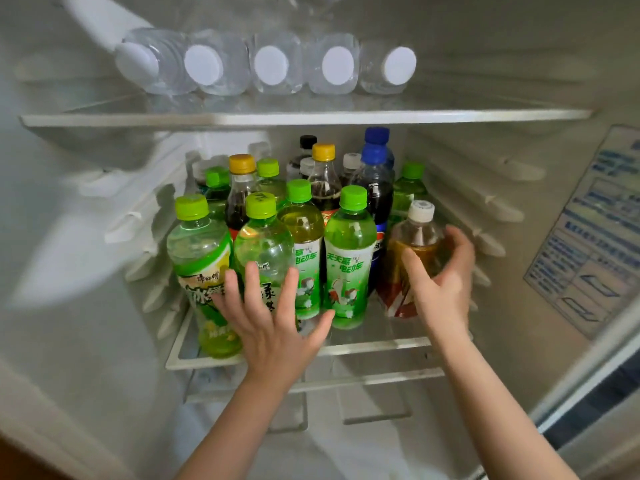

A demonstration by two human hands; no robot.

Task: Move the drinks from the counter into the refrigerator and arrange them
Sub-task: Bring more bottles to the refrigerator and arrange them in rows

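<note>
Reaches into the fridge (519,98) with both arms. Lays the left hand (273,320) flat, fingers straight and spread, gripping nothing, against the front green bottle (263,244), seemingly to steady the row. Curls the right hand (446,275) round the tea bottle (412,258), thumb in front and fingers behind, at the right end of the front row on the lower shelf (381,344), near the ribbed wall, likely to seat it in the last gap. Shows, behind, more green-capped drinks, colas (323,181) with yellow caps and a blue-capped bottle (375,181), packed upright and close, taller ones to the back, presumably for easy sight of every cap. Shows, farthest, on the upper shelf (311,117), five water bottles (270,65) on their sides, white caps outward, probably for want of headroom. Leaves the counter out of view.
</note>
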